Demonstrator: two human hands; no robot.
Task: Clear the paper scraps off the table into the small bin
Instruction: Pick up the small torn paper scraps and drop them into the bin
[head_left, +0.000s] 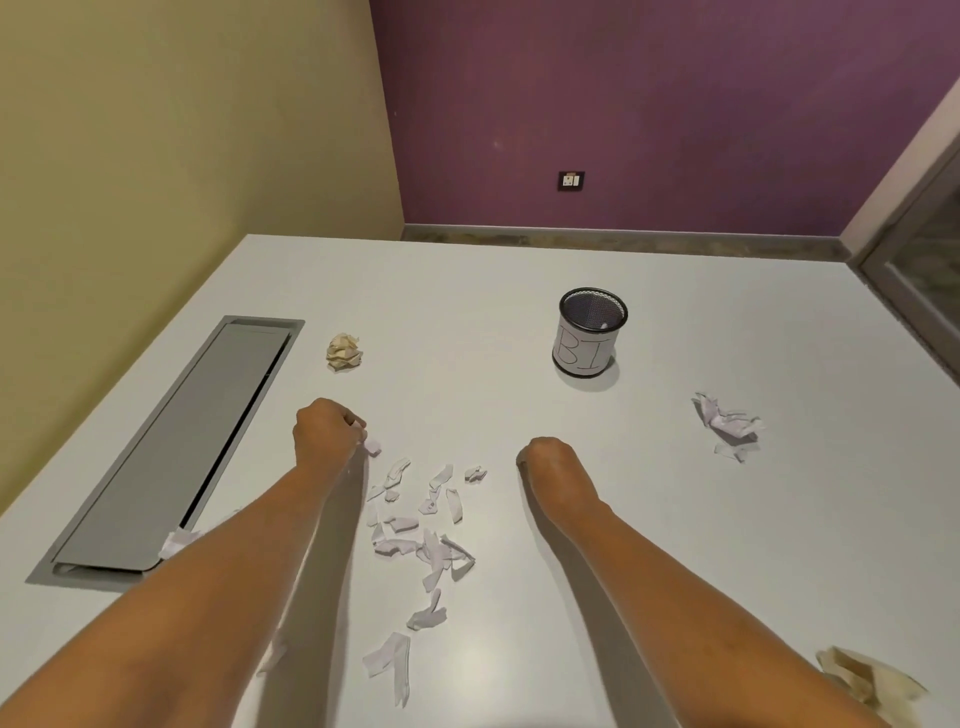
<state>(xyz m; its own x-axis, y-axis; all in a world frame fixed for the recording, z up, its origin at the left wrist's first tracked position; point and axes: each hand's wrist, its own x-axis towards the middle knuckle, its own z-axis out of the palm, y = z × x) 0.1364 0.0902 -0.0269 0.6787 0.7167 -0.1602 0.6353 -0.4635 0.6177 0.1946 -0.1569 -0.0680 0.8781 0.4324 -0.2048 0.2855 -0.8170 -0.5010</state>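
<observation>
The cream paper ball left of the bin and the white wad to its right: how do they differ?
The cream ball is yellowish, the white wad pale white. The cream ball is tight and rounded; the white wad is loose and sprawling, with torn bits beside it. Both are crumpled paper lying on the table.

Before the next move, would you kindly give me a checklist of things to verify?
1. The small bin stands upright, mouth open: ok.
2. The left hand pinches a white scrap: ok.
3. The right hand is empty: cannot tell, fingers curled out of sight.
4. Way to the small bin unobstructed: ok.
5. The table is cleared: not ok; torn scraps, a beige paper ball and white crumpled paper lie on it.
</observation>
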